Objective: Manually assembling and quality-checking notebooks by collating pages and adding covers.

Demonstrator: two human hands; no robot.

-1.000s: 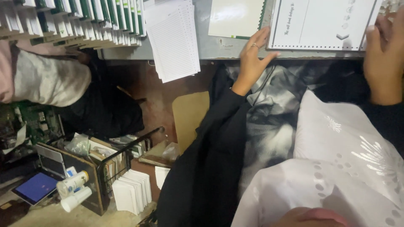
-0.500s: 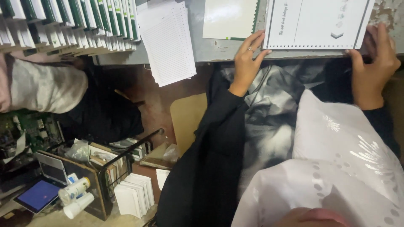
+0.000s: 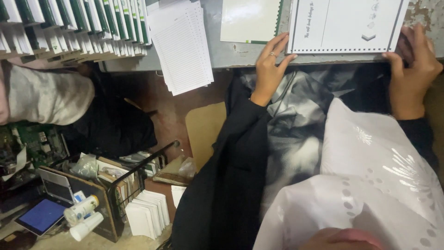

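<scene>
A white printed sheet with punched holes along its near edge (image 3: pixel 344 25) lies on the grey table (image 3: pixel 259 53) at the top. My left hand (image 3: pixel 270 65), with a ring on one finger, rests fingertips on the sheet's near left corner. My right hand (image 3: pixel 414 65) grips the sheet's near right corner, fingers over its edge. Both arms wear black sleeves. A cream sheet with a green edge (image 3: pixel 249 21) lies just left of the printed one.
A stack of lined pages (image 3: pixel 180 44) overhangs the table edge. Green-and-white booklets (image 3: pixel 69 25) stand in rows at top left. Another person's grey sleeve (image 3: pixel 46 95) reaches in from the left. A wire basket of paper (image 3: pixel 138 185), bottles and a tablet (image 3: pixel 41 215) sit below.
My right hand has slid down from the sheet's side to its near right corner. My left hand stays at the left corner. The view has shifted slightly.
</scene>
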